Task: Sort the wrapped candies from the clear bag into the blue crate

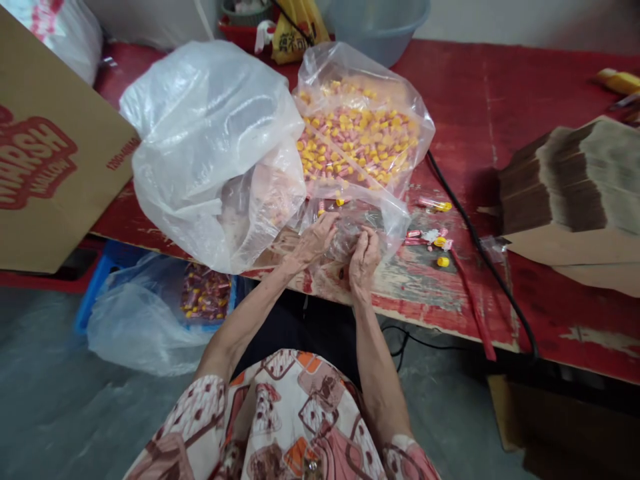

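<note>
A clear plastic bag lies slumped on the red table — wrinkled and see-through, its near part crumpled close to the front edge. Small pink-and-yellow pieces heap loosely in its far part — a few sit nearer the front.

Thin, glossy clear plastic bag at my left hand and right hand, flaking paint on the rough wood tabletop beneath, crinkled milky plastic sack left of my grip, matt cardboard stack well to its right
</note>
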Demonstrator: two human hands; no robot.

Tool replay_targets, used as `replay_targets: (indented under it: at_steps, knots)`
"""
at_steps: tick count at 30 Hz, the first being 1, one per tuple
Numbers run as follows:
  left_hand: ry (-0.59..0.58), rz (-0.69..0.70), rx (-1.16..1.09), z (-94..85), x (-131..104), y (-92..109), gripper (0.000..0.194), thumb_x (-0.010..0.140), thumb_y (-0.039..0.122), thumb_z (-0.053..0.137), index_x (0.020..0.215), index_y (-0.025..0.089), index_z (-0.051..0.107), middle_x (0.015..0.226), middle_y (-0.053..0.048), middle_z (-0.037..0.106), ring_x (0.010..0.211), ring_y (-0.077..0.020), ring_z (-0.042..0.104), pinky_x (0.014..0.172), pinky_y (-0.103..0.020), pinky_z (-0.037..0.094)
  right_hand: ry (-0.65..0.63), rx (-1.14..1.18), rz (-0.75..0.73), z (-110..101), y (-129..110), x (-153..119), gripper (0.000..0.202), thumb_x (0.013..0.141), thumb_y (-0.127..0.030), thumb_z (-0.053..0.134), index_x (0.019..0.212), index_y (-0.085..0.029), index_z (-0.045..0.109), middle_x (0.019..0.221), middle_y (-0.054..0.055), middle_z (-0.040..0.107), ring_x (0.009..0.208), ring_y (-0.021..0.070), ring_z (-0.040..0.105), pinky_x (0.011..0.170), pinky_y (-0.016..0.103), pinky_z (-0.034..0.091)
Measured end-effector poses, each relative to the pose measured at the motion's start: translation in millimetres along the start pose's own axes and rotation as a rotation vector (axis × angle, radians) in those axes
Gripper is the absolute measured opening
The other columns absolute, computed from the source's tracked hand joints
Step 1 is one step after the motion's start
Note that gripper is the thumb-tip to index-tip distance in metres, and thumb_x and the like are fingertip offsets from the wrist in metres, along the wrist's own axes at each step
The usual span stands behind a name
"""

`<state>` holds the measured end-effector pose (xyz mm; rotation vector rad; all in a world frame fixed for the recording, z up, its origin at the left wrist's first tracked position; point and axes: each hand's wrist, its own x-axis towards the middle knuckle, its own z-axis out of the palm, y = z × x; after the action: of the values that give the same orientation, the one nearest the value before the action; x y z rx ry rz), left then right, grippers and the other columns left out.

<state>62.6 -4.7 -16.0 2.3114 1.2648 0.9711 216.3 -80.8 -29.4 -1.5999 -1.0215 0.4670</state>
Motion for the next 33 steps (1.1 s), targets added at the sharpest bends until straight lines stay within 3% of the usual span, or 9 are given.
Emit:
replay_targets:
  at_steps: [5,10,12,14,18,21,25,30,33]
  knots:
    - [0.074,-0.029,-0.035,-16.1,-15,-1,0.034,0.116,0.03,0.053,0.148,0.025,0.063,0.137,-0.016,0.076,0.118,-0.0292,0.08,0.105,-0.052,0.067,-0.004,-0.013,-0.021,0,-3,-1,0.048,0.118,-0.053,0.037,0.134,-0.021,0.07,0.12,0.011,0.074,0.113,0.0243,0.071,0.107,0.042,0.059]
    - [-0.1,0.052,-0.011,-17.4,-23,10,0.027,0.111,0.02,0.056,0.136,0.02,0.068,0.13,-0.014,0.078,0.119,-0.0251,0.079,0.106,-0.041,0.064,0.013,-0.01,-0.044,1,-4,-2,0.045,0.117,-0.052,0.039,0.133,-0.022,0.07,0.129,0.013,0.075,0.118,0.0242,0.071,0.113,0.044,0.057]
    - [-0.088,0.015,-0.055,-18.8,-18,13,0.026,0.109,0.02,0.059,0.134,0.02,0.067,0.123,-0.011,0.079,0.108,-0.0221,0.079,0.099,-0.037,0.065,0.012,-0.01,-0.042,1,-4,-2,0.045,0.117,-0.051,0.04,0.133,-0.022,0.07,0.131,0.013,0.075,0.12,0.0241,0.071,0.112,0.043,0.057]
    - [0.002,-0.064,-0.093,-23.9,-14,13,0.025,0.11,0.025,0.062,0.134,0.021,0.064,0.112,-0.006,0.077,0.093,-0.018,0.076,0.089,-0.032,0.063,0.005,-0.014,-0.041,1,-4,-2,0.045,0.117,-0.051,0.04,0.134,-0.021,0.07,0.13,0.013,0.075,0.12,0.0242,0.071,0.111,0.043,0.057]
    - [0.194,-0.164,-0.045,-39.1,-18,-3,0.023,0.112,0.034,0.064,0.132,0.022,0.06,0.102,-0.002,0.072,0.086,-0.016,0.07,0.086,-0.031,0.06,-0.028,-0.031,-0.024,0,-3,-1,0.046,0.118,-0.049,0.04,0.136,-0.02,0.071,0.121,0.012,0.075,0.117,0.0239,0.071,0.109,0.041,0.058]
    - [0.196,-0.149,0.004,-47.6,-27,-25,0.02,0.114,0.042,0.063,0.121,0.022,0.061,0.097,-0.002,0.069,0.09,-0.019,0.068,0.09,-0.038,0.06,-0.037,-0.043,-0.016,1,-2,-1,0.046,0.118,-0.049,0.04,0.138,-0.02,0.071,0.118,0.011,0.074,0.115,0.0236,0.07,0.108,0.041,0.058]
    - [0.226,-0.217,-0.045,-53.7,-37,-47,0.028,0.118,0.051,0.057,0.115,0.023,0.058,0.096,-0.001,0.067,0.084,-0.0171,0.065,0.085,-0.038,0.06,-0.032,-0.024,-0.034,2,-2,-1,0.045,0.118,-0.048,0.04,0.136,-0.022,0.071,0.118,0.01,0.074,0.115,0.0235,0.07,0.107,0.041,0.058]
    - [0.339,-0.179,0.113,-59.6,-49,-47,0.031,0.119,0.05,0.051,0.115,0.022,0.063,0.114,-0.011,0.07,0.11,-0.0257,0.069,0.102,-0.046,0.062,-0.035,-0.014,-0.033,2,-1,-1,0.044,0.118,-0.048,0.041,0.136,-0.022,0.072,0.119,0.011,0.073,0.115,0.0237,0.069,0.106,0.041,0.059]
    - [0.37,-0.199,0.243,-64.0,-56,-40,0.034,0.117,0.045,0.052,0.133,0.02,0.068,0.134,-0.018,0.068,0.13,-0.0322,0.066,0.115,-0.052,0.058,-0.033,-0.019,-0.032,2,-1,-1,0.045,0.118,-0.049,0.041,0.135,-0.022,0.072,0.119,0.011,0.073,0.115,0.024,0.069,0.107,0.041,0.058]
